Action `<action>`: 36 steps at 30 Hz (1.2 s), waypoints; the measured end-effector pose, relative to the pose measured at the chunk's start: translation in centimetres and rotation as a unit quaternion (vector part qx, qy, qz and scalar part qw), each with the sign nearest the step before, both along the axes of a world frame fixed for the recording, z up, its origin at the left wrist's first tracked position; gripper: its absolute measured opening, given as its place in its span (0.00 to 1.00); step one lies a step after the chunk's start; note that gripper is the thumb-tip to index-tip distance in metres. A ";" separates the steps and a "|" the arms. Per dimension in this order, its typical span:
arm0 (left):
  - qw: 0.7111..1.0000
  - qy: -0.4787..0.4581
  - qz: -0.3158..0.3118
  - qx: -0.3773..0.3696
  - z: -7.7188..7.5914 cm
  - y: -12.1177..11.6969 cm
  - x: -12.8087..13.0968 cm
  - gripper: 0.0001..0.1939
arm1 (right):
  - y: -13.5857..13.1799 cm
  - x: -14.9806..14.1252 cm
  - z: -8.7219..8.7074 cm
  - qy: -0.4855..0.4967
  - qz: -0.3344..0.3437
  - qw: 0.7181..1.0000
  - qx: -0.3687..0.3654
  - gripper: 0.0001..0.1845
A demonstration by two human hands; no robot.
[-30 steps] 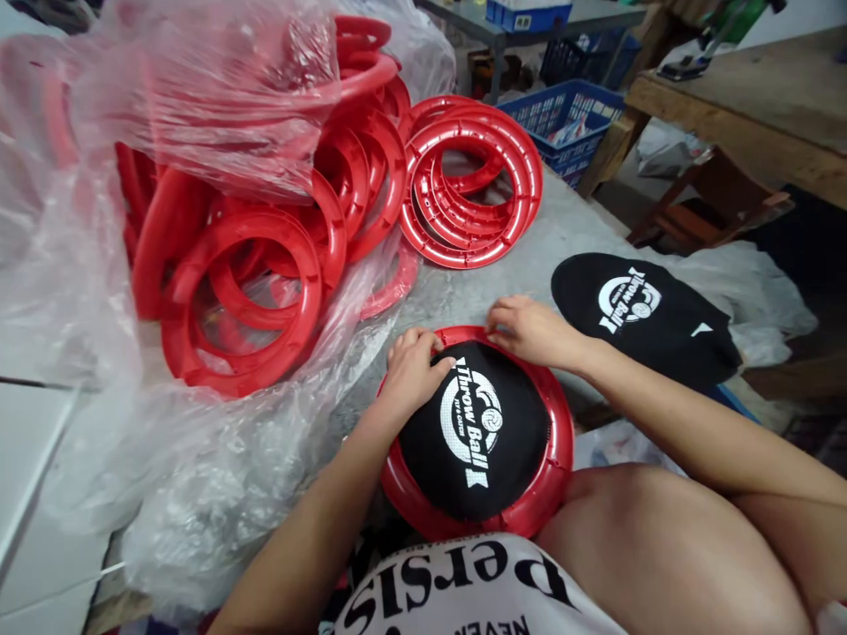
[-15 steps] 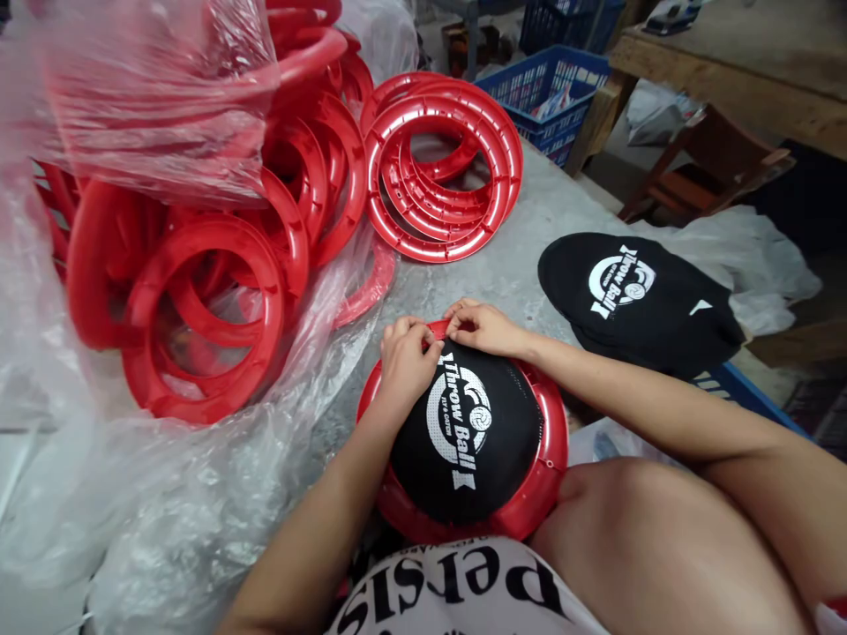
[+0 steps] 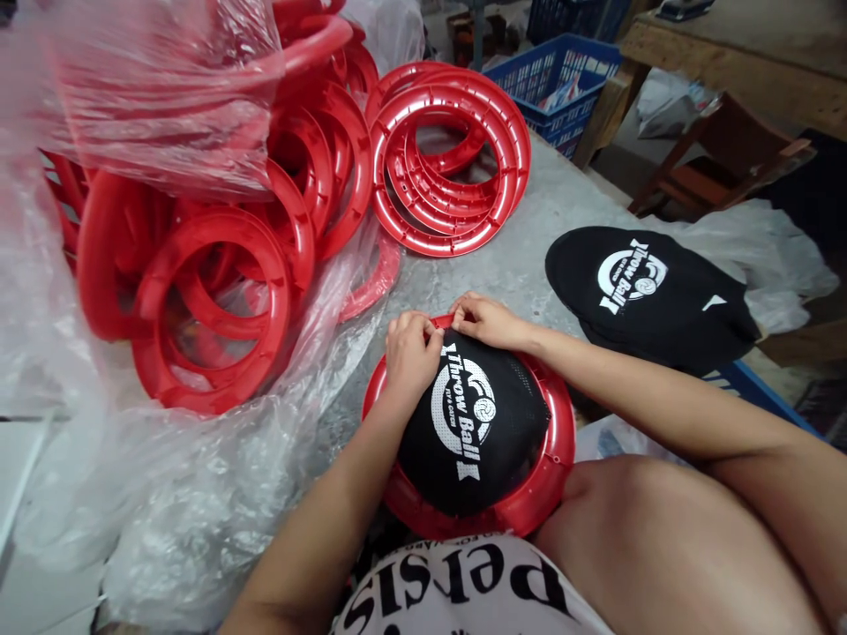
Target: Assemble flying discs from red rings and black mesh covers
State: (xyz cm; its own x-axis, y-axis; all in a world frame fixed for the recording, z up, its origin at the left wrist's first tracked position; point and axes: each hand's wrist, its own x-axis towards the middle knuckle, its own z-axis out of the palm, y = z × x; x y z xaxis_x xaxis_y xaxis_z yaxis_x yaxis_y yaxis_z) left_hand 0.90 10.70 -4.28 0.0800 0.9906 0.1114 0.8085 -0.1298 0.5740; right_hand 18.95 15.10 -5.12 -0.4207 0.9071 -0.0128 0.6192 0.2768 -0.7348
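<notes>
A red plastic ring (image 3: 562,459) rests at the table's near edge, against my body. Across its opening lies a black fabric disc (image 3: 473,423) printed "Throw Ball" in white. At the far rim, my left hand (image 3: 414,353) is closed, thumb and fingers pinching the fabric's edge against the ring. Just right of it, my right hand (image 3: 490,323) pinches the same edge, its fingertips curled. A short piece of red rim shows between the two hands. What lies right under the fingertips is hidden. Along the lower right, the fabric's edge stands apart from the ring.
Stacked red rings (image 3: 450,163) lie beyond my hands. More red rings (image 3: 212,309) are heaped at the left under clear plastic wrap (image 3: 165,97). Several black printed discs (image 3: 652,295) lie at the right above a blue crate edge (image 3: 774,401). Another blue crate (image 3: 562,79) stands behind.
The fabric has drawn in toward the far rim, and a gap has opened at the ring's lower right. Both hands keep their pinch at nearly the same place; the whole view has shifted slightly.
</notes>
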 end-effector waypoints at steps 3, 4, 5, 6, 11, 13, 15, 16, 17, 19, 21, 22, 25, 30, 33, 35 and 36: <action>1.000 0.008 -0.001 0.002 -0.1 0.1 0.0 0.07 | -0.1 0.0 0.1 -0.008 -0.001 1.000 0.005 0.06; 1.000 0.008 0.000 0.003 -0.2 0.1 0.0 0.07 | -0.1 -0.1 0.1 -0.010 0.000 1.000 0.007 0.06; 1.000 0.008 0.002 0.005 -0.2 0.1 0.1 0.07 | -0.1 -0.1 0.1 -0.011 0.002 1.000 0.009 0.06; 1.000 0.008 0.003 0.006 -0.2 0.1 0.1 0.07 | -0.2 -0.1 0.1 -0.012 0.003 1.000 0.011 0.06; 1.000 0.011 0.011 0.008 -0.1 0.1 0.3 0.08 | -0.1 -0.2 0.1 -0.032 0.005 0.999 0.018 0.06; 1.000 0.011 0.013 0.008 0.0 0.1 0.3 0.08 | -0.1 -0.2 0.0 -0.044 0.005 0.999 0.021 0.06; 1.000 0.013 0.013 0.008 0.0 0.1 0.3 0.08 | -0.1 -0.2 -0.1 -0.053 0.003 0.998 0.023 0.06; 1.000 0.014 0.014 0.007 0.0 0.1 0.3 0.08 | -0.1 -0.2 -0.1 -0.056 0.002 0.998 0.023 0.06; 1.000 0.015 0.013 0.006 0.0 0.1 0.3 0.08 | -0.1 -0.2 -0.1 -0.060 0.002 0.998 0.023 0.06; 1.000 0.019 0.013 0.005 0.0 0.1 0.4 0.08 | -0.2 -0.3 -0.2 -0.067 0.000 0.997 0.024 0.06; 1.000 0.025 0.013 0.004 0.0 0.1 0.4 0.08 | -0.2 -0.3 -0.1 -0.076 0.000 0.997 0.028 0.06; 0.999 0.029 0.013 0.002 0.0 0.1 0.4 0.08 | -0.2 -0.3 0.0 -0.082 -0.001 0.996 0.030 0.06; 0.999 0.041 0.014 -0.004 0.1 0.1 0.4 0.07 | 0.1 -0.5 0.5 -0.099 -0.001 0.995 0.026 0.06; 0.999 0.029 0.013 -0.018 0.4 0.1 0.5 0.06 | 0.9 -1.1 1.8 -0.125 0.004 0.990 -0.058 0.06; 0.999 0.018 0.027 -0.023 0.4 0.1 0.5 0.06 | 1.0 -1.3 1.8 -0.137 -0.010 0.989 -0.047 0.06; 0.999 0.006 0.026 -0.018 0.3 0.1 0.4 0.06 | 0.9 -1.1 1.5 -0.112 -0.017 0.993 -0.034 0.06; 1.000 -0.001 0.019 -0.013 0.2 0.1 0.3 0.06 | 0.9 -1.0 1.3 -0.089 -0.019 0.995 -0.040 0.05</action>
